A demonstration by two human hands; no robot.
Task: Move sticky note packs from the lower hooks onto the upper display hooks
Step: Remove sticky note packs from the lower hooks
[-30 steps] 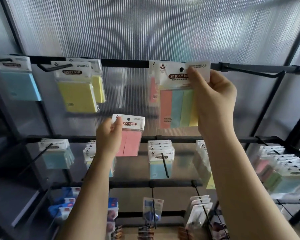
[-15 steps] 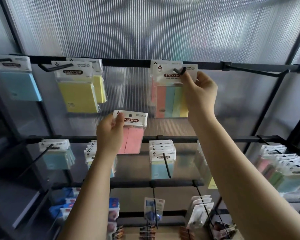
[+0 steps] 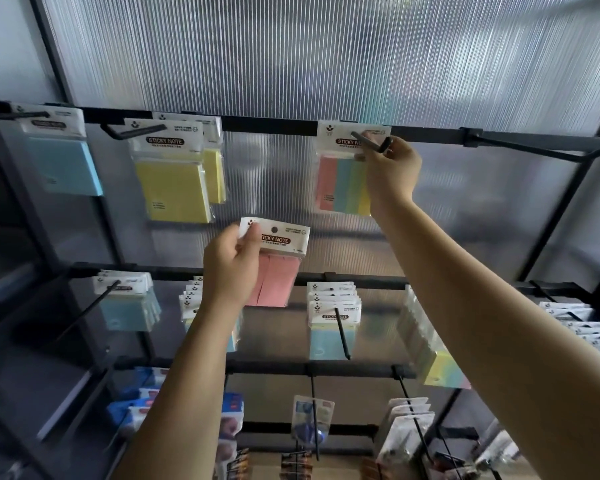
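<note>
Head view: my right hand (image 3: 390, 168) pinches the multicolour pack (image 3: 342, 174) hanging upright on the upper hook (image 3: 368, 142); my left hand (image 3: 232, 268) grips the pink pack (image 3: 278, 268), long axis vertical, header up.

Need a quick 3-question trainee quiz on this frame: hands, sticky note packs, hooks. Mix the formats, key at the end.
1. True or false: the left hand holds a pink pack that hangs on no hook.
2. The right hand is at which pack? A) yellow B) multicolour C) blue
3. Fill in: the multicolour pack hangs on the ___ rail.

Key: 1 true; 2 B; 3 upper.
</note>
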